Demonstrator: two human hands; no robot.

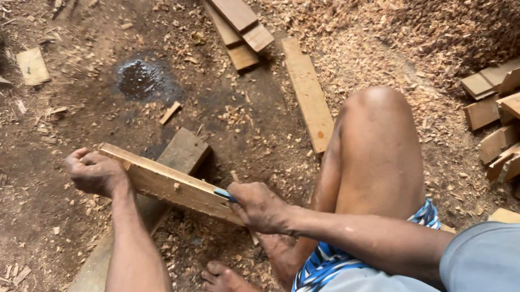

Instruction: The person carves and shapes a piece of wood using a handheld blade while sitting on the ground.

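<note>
Wood shavings cover the floor (54,185). Left hand (94,173) is clamped on the far end of a board (168,185), propped on a plank (178,157). Right hand (258,206) is closed around a blue-handled tool (225,195) against the board's near end. A slip could likely drive the tool toward the bare foot (233,291) just below.

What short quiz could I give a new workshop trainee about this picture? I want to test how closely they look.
1. True or false: the left hand grips the far end of the wooden strip.
2. What colour is the tool in the right hand?
3. The dark wet patch lies: A) beyond the strip, B) under the knee.

Key: 1 true; 2 blue; 3 A.
</note>
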